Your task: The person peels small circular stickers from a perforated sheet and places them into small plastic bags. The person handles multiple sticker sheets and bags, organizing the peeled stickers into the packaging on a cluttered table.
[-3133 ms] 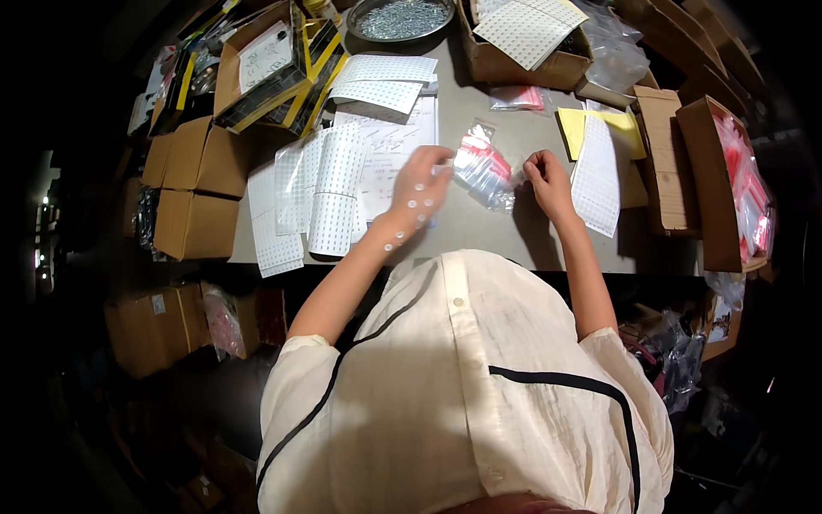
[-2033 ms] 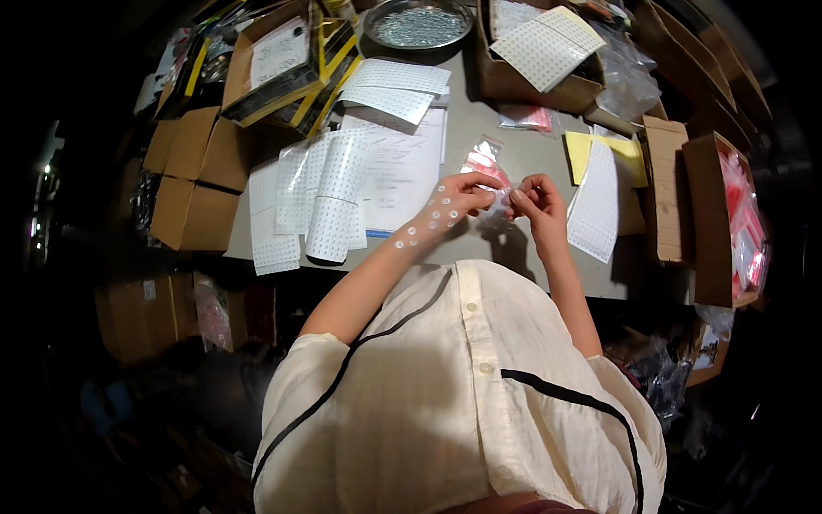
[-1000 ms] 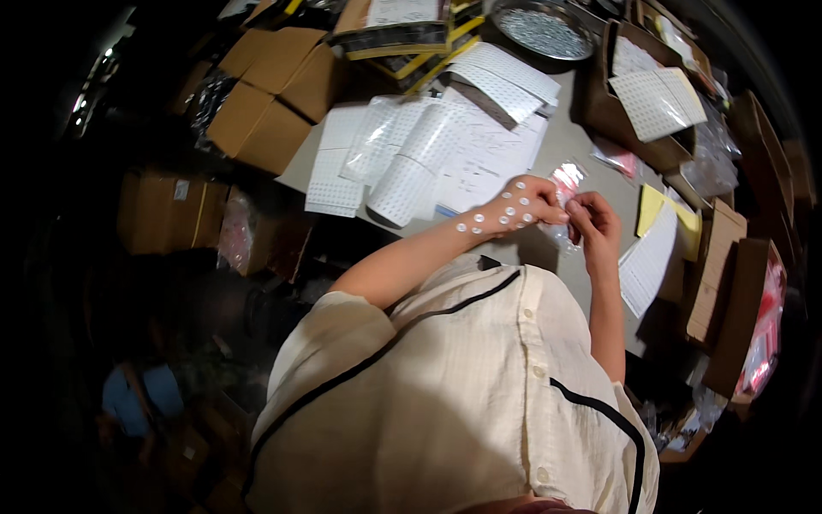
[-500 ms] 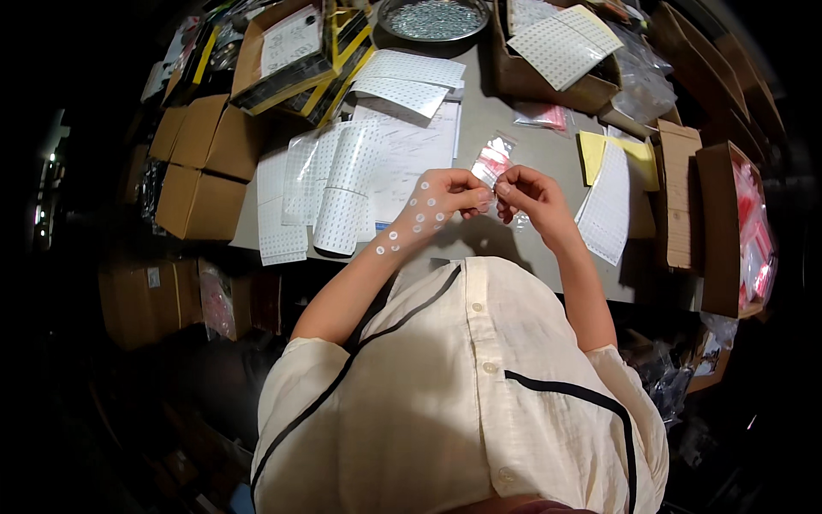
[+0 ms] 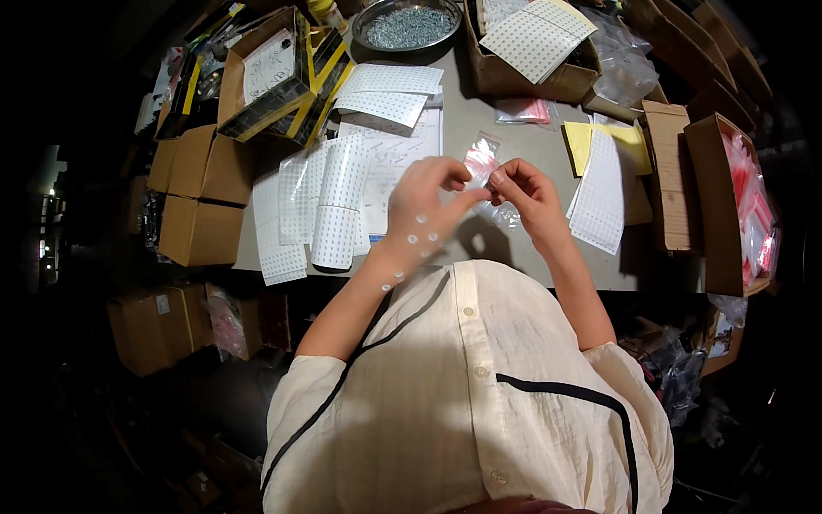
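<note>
My left hand (image 5: 425,199), smeared by motion, has its thumb and curled fingers apart, with nothing visible between them. Its thumb tip reaches to the fingertips of my right hand (image 5: 531,195). The right fingers are pinched on something small and dark that I cannot make out. Small round white stickers (image 5: 412,239) dot the back of my left hand and wrist. Just beyond the fingertips lies a clear zip bag (image 5: 483,147) with red and white on it. Clear plastic (image 5: 503,216) shows below the hands on the grey table (image 5: 538,147).
Sticker sheets (image 5: 336,201) and papers (image 5: 402,146) lie at left. A metal bowl of small metal parts (image 5: 407,30) stands at the back. More sheets (image 5: 598,201) on yellow paper (image 5: 579,141) and a carton of red-and-clear bags (image 5: 747,206) are at right. Open cartons (image 5: 205,231) line the left.
My left thumb and fingers have spread apart from a pinch, and the hand has shifted slightly left and away from the right. My right hand stays pinched. The whole view has shifted slightly.
</note>
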Action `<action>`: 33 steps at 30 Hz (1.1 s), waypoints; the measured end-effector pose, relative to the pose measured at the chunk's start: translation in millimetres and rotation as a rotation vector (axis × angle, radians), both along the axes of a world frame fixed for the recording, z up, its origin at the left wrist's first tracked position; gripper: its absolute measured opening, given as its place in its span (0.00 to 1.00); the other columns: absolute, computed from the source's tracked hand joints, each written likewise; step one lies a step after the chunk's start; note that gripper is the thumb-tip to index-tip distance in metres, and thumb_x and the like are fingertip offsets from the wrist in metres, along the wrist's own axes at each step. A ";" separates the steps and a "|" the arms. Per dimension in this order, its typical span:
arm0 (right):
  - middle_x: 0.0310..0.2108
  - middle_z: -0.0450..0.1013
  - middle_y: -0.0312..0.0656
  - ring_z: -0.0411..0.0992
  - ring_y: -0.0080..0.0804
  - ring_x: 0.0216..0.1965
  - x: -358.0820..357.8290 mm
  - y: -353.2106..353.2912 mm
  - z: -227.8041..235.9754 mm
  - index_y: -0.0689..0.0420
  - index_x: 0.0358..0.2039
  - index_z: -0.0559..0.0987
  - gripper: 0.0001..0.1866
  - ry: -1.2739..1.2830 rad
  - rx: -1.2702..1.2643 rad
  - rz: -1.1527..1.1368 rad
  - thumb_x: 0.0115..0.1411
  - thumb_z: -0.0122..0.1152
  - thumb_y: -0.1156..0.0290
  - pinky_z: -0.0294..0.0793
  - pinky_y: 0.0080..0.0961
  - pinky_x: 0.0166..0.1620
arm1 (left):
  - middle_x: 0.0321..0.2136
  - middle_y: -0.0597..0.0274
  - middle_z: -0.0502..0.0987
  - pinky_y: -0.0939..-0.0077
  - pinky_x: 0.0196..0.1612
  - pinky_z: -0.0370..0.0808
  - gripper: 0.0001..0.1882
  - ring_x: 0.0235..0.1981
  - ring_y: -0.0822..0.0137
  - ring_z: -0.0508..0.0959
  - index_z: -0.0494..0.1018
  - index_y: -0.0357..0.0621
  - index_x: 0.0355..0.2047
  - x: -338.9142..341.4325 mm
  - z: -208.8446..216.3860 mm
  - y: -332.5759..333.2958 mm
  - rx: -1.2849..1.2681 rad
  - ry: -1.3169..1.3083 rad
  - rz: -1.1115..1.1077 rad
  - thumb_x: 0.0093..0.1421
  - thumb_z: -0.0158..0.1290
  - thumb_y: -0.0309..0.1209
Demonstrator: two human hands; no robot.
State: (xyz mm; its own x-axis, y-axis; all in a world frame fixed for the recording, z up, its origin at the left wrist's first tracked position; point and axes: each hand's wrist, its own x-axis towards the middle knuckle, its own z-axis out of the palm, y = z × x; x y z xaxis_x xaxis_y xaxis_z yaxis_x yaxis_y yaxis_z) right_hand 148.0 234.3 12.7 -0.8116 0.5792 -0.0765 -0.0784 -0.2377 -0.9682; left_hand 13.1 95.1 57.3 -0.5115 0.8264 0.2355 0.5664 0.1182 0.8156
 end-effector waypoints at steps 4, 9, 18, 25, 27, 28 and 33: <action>0.30 0.77 0.36 0.74 0.21 0.33 1.6 -1.4 4.9 0.62 0.34 0.77 0.10 0.055 -0.012 0.007 0.66 0.60 0.67 0.72 0.21 0.39 | 0.28 0.66 0.81 0.81 0.30 0.70 0.09 0.28 0.75 0.78 0.77 0.42 0.33 7.3 -6.8 6.3 -0.007 -0.039 -0.057 0.56 0.64 0.31; 0.32 0.78 0.39 0.76 0.24 0.35 9.9 1.4 6.4 0.63 0.35 0.77 0.10 0.108 -0.067 -0.056 0.65 0.61 0.67 0.76 0.24 0.43 | 0.29 0.66 0.81 0.83 0.31 0.72 0.07 0.29 0.77 0.77 0.77 0.40 0.33 -2.0 -18.2 5.6 -0.015 -0.488 -0.045 0.58 0.62 0.29; 0.35 0.78 0.43 0.79 0.30 0.35 17.1 7.6 3.1 0.62 0.38 0.76 0.10 0.040 -0.168 -0.089 0.65 0.61 0.67 0.81 0.28 0.38 | 0.27 0.63 0.79 0.81 0.31 0.73 0.05 0.29 0.75 0.77 0.75 0.40 0.31 -11.0 -31.3 7.9 0.021 -0.854 -0.067 0.58 0.60 0.27; 0.41 0.76 0.39 0.76 0.27 0.40 3.0 -2.3 -18.5 0.61 0.52 0.74 0.22 -0.093 -0.102 -0.052 0.56 0.66 0.75 0.78 0.26 0.41 | 0.28 0.65 0.78 0.81 0.32 0.74 0.10 0.30 0.78 0.77 0.73 0.41 0.33 -1.3 -74.1 11.9 0.122 -0.735 -0.016 0.54 0.64 0.26; 0.39 0.74 0.39 0.75 0.28 0.40 2.7 -3.0 -27.6 0.61 0.51 0.74 0.22 -0.058 -0.164 -0.065 0.55 0.65 0.78 0.77 0.26 0.42 | 0.26 0.64 0.78 0.80 0.27 0.72 0.12 0.29 0.78 0.76 0.73 0.41 0.35 -0.2 -92.8 7.0 0.164 -0.897 -0.042 0.51 0.64 0.26; 0.40 0.74 0.39 0.74 0.28 0.40 2.3 -7.6 -26.0 0.61 0.52 0.73 0.23 -0.033 -0.188 -0.044 0.54 0.65 0.78 0.77 0.26 0.42 | 0.25 0.64 0.77 0.79 0.24 0.71 0.14 0.26 0.78 0.76 0.72 0.40 0.36 0.5 -100.1 0.0 0.166 -0.839 -0.025 0.51 0.63 0.26; 0.37 0.75 0.38 0.73 0.25 0.35 -24.6 -14.7 -36.8 0.61 0.50 0.73 0.20 -0.030 -0.201 0.234 0.56 0.64 0.77 0.72 0.22 0.35 | 0.23 0.62 0.78 0.81 0.23 0.71 0.14 0.21 0.75 0.76 0.72 0.36 0.37 9.5 -74.1 -51.9 0.270 -0.868 0.159 0.50 0.61 0.24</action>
State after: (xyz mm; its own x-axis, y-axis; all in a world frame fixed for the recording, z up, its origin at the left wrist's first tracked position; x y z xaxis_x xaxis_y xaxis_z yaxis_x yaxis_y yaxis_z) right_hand 123.3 219.6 -24.0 -0.9167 0.3479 -0.1968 0.0289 -0.4333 -0.9008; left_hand 22.6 43.2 -16.8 -0.7016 0.7042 -0.1091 -0.2634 -0.1140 0.9579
